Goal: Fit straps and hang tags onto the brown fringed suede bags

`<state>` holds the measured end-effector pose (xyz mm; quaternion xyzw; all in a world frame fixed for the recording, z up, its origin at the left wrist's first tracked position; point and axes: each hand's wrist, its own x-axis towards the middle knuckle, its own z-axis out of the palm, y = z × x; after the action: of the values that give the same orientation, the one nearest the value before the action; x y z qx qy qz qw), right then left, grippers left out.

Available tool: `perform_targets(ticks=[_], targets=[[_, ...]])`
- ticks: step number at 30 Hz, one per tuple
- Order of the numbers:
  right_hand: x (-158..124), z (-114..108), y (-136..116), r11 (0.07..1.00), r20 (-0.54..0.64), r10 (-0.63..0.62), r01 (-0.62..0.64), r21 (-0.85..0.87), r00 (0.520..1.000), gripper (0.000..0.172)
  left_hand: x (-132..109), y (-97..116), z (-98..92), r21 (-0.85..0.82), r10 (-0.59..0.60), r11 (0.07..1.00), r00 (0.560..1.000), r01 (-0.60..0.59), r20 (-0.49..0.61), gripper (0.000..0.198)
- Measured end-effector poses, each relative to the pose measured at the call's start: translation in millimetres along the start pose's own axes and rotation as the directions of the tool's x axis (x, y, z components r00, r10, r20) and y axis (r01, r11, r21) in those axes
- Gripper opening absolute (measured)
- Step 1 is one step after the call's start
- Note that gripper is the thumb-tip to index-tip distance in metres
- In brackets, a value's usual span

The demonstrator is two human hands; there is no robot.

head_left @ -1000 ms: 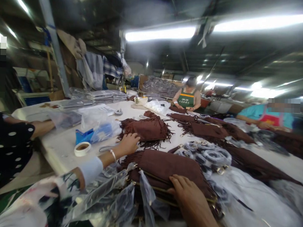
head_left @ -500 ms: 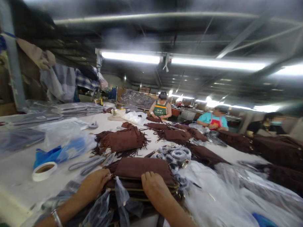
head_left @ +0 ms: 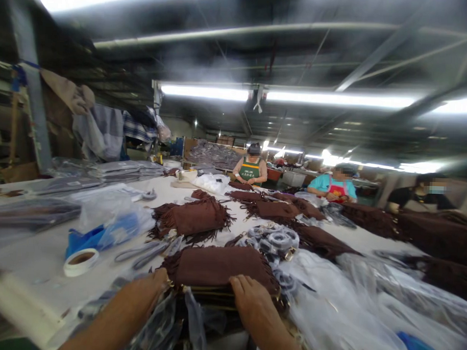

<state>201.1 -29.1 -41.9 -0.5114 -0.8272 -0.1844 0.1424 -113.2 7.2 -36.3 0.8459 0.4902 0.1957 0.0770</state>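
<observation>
In front of me a brown fringed bag (head_left: 220,264) lies flat on a stack of similar bags with gold zippers along their near edges. My left hand (head_left: 155,287) is closed at the bag's near left corner, beside a small metal fitting. With fingers bent over the near edge, my right hand (head_left: 252,295) grips the bag right of its middle; its thumb is hidden. Clear plastic wrapping (head_left: 196,314) hangs from the stack between my hands. Just beyond the bag's right end sit grey wrapped straps (head_left: 281,238) with gold clasps.
Another fringed bag (head_left: 191,217) lies farther up the white table (head_left: 139,233). To the left are a tape roll (head_left: 81,262) and blue plastic (head_left: 85,240); clear plastic bags (head_left: 329,296) spread on the right. Several co-workers, one in a green apron (head_left: 250,170), are across the table.
The view has swung slightly left and up. My right hand has drawn back a little towards the bag's near edge. My left hand stays at the left corner.
</observation>
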Motion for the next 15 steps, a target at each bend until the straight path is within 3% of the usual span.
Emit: perform_targets(ticks=[5, 8, 15], targets=[[3.4, 3.4, 2.2, 0.999, -0.005, 0.026, -0.026, 0.045, 1.000, 0.038, -15.0, 13.7, -9.0, -0.145, -0.120, 0.981, 0.989, 0.132, 0.088, 0.031], [4.1, 2.5, 1.6, 0.998, -0.005, 0.025, -0.024, 0.061, 1.000, 0.037, -17.1, 15.5, -15.2, -0.131, -0.165, 0.974, 0.976, 0.184, 0.143, 0.030], [-2.4, -3.1, -5.0, 0.996, 0.012, 0.023, -0.024, 0.090, 1.000, 0.034, -29.6, 7.5, 6.8, -0.080, -0.207, 0.971, 0.957, 0.227, 0.204, 0.033]])
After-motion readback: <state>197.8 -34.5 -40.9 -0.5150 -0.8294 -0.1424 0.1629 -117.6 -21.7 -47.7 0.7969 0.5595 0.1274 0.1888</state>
